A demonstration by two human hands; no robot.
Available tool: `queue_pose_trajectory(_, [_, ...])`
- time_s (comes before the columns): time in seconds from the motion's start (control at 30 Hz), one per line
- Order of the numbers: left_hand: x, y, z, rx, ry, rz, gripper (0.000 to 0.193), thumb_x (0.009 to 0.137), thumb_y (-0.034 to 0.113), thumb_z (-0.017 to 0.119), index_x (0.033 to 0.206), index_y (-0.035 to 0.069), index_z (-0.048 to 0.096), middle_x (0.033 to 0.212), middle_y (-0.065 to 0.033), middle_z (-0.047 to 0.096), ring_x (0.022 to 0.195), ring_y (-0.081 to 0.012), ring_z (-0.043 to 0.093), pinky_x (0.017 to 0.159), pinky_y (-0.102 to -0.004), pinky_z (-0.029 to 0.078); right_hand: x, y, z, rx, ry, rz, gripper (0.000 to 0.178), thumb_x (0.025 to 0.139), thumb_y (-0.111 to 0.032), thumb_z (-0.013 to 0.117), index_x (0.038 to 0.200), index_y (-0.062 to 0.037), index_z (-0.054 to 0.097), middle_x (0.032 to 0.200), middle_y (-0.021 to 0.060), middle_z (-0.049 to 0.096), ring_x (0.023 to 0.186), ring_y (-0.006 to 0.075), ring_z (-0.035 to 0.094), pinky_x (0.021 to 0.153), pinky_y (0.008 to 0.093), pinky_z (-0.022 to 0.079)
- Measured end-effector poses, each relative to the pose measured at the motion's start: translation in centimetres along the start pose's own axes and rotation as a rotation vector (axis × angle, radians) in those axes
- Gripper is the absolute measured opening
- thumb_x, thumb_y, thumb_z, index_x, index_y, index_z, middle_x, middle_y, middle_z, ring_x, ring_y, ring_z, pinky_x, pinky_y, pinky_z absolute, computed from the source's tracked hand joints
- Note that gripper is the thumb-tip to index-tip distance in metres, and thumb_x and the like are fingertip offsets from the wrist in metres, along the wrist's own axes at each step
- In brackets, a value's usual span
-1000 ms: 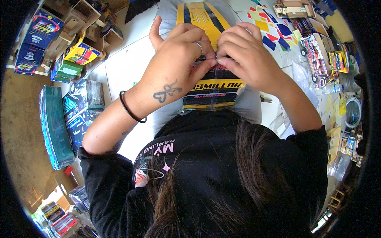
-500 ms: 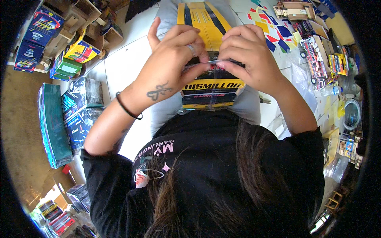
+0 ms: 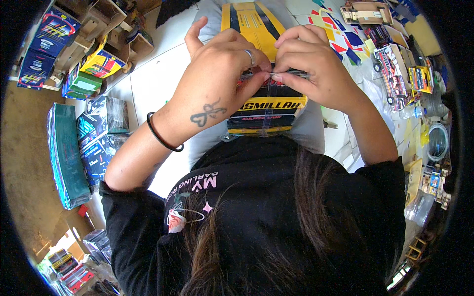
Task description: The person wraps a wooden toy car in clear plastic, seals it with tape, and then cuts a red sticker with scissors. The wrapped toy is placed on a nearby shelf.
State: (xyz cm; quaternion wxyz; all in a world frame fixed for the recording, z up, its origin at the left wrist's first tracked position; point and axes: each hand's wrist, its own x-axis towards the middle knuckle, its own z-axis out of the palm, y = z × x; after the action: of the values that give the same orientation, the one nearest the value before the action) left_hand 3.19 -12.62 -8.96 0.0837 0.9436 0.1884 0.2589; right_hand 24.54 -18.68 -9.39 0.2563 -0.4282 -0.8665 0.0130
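Observation:
A yellow and black box-shaped toy truck body (image 3: pixel 254 29) lies across my lap, with clear plastic film (image 3: pixel 268 91) over its near end. Above that end my left hand (image 3: pixel 222 66) pinches the film between thumb and forefinger, its little finger raised. My right hand (image 3: pixel 313 69) pinches the same thin edge just beside it, so the two thumbs nearly meet. Both hands hide the middle of the truck body. Printed lettering shows on its black and yellow near face.
On the left stand wooden truck bodies (image 3: pixel 101 22) and wrapped blue-black boxes (image 3: pixel 98 143). Coloured cut-out scraps (image 3: pixel 345 44), a white toy truck (image 3: pixel 390 74) and a roll of clear tape (image 3: pixel 437 142) lie at right. Pliers (image 3: pixel 330 124) rest on the tiles beside my leg.
My left hand has shifted slightly right along the film's edge, its fingertips now closer to the right thumb. The right hand has barely moved; the truck body stays in place.

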Motion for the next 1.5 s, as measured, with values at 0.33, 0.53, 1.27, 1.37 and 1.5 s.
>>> queue_pose_trajectory(0.33, [0.3,-1.1,1.5,-0.123,-0.093,-0.101,0.010,0.084,0.014,0.064,0.091,0.007,0.063,0.106,-0.0030,0.057,0.102,-0.0196,0.055,0.098,-0.0388,0.033,0.0,-0.4,0.0,-0.215,0.111,-0.085,0.014,0.072,-0.016,0.070,0.084,-0.0111,0.065,0.090,0.0010,0.061,0.106,0.0210,0.052,0.097,0.0423,0.027])
queue_pose_trajectory(0.53, [0.9,-3.0,3.1,-0.699,-0.319,-0.394,0.019,0.090,0.003,0.055,0.108,-0.002,0.050,0.102,-0.0037,0.058,0.094,-0.0095,0.059,0.083,-0.0208,0.049,-1.8,-2.0,2.9,-0.490,0.280,-0.069,0.020,0.070,-0.018,0.071,0.088,-0.0102,0.066,0.093,-0.0007,0.061,0.105,0.0188,0.053,0.098,0.0455,0.027])
queue_pose_trajectory(1.27, [-1.5,-0.6,3.2,-0.173,0.120,-0.195,0.006,0.073,0.014,0.070,0.079,0.013,0.070,0.098,-0.0035,0.054,0.108,-0.0244,0.046,0.102,-0.0523,0.013,-1.5,2.9,-1.0,-0.108,-0.171,-0.035,0.015,0.077,-0.016,0.064,0.074,-0.0065,0.052,0.115,0.0059,0.050,0.123,0.0265,0.037,0.103,0.0423,0.022])
queue_pose_trajectory(1.37, [-1.8,-1.0,3.7,-0.238,0.146,-0.232,0.007,0.073,0.015,0.071,0.080,0.012,0.071,0.099,-0.0049,0.054,0.108,-0.0246,0.045,0.102,-0.0498,0.015,-1.5,2.6,-3.3,-0.161,-0.293,0.133,0.017,0.077,-0.019,0.064,0.074,-0.0072,0.052,0.116,0.0062,0.050,0.123,0.0271,0.038,0.104,0.0412,0.022])
queue_pose_trajectory(1.5, [-1.6,-1.0,4.1,-0.318,0.135,-0.282,0.007,0.074,0.017,0.071,0.079,0.012,0.071,0.101,-0.0049,0.054,0.109,-0.0247,0.045,0.101,-0.0485,0.016,-1.2,0.3,-2.3,-0.057,0.050,0.124,0.017,0.076,-0.024,0.067,0.086,-0.0097,0.063,0.118,0.0069,0.051,0.119,0.0279,0.042,0.103,0.0405,0.025])
